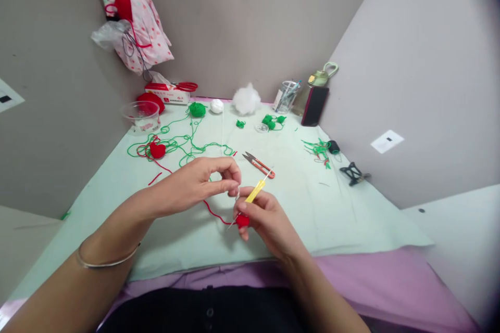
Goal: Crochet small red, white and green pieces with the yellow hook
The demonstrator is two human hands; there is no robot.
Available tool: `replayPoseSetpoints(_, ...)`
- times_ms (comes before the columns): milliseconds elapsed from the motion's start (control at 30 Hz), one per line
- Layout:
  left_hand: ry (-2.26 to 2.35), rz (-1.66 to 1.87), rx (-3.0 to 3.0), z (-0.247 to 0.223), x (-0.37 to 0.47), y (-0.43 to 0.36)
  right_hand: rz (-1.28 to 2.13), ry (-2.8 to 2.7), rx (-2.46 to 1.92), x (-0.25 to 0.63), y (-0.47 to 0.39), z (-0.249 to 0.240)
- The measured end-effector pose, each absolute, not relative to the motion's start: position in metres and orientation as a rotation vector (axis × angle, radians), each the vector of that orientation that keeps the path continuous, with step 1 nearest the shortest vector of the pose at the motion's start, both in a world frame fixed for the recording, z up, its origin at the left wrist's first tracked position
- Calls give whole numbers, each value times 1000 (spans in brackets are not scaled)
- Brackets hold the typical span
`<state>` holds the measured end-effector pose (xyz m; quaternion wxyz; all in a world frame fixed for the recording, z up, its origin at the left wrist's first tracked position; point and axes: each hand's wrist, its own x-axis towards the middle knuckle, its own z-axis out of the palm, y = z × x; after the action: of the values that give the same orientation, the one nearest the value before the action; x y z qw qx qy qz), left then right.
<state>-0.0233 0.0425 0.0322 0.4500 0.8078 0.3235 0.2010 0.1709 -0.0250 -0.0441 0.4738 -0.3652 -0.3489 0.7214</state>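
My right hand (269, 218) is closed around a crochet hook (255, 191) with a yellow handle and thin metal ends. The same fingers hold a small red crocheted piece (242, 220), from which a red strand (213, 212) trails left. My left hand (203, 179), a bangle on its wrist, pinches white yarn (238, 192) just above the right fingertips. This yarn seems to run back to a white yarn ball (216, 106). Just beyond the hands lie orange-handled thread snips (260, 165). How the yarn sits on the hook is too small to tell.
Green yarn (183, 143) lies tangled at left around a red crocheted heart (158, 150). Along the back stand a plastic tub (142, 117), tissue box (167, 94), white stuffing (246, 100), pen cup (286, 97) and phone (315, 106). Thread scraps (320, 150) and a black stand (353, 173) are right.
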Motion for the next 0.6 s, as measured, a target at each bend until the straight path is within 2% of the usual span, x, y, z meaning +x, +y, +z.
replayPoseSetpoints(200, 1054, 702, 2080, 20, -37, 45, 1848, -828, -918, 168, -25, -49)
replayPoseSetpoints(433, 1187, 754, 2205, -18, -28, 40, 1986, -694, -878, 181, -26, -53)
replayPoseSetpoints(500, 1145, 861, 2104, -21, -21, 30, 1994, -669, -868, 184, -26, -53)
replayPoseSetpoints(600, 985, 834, 1700, -18, -11, 13, 1992, -665, -846, 187, -26, -53)
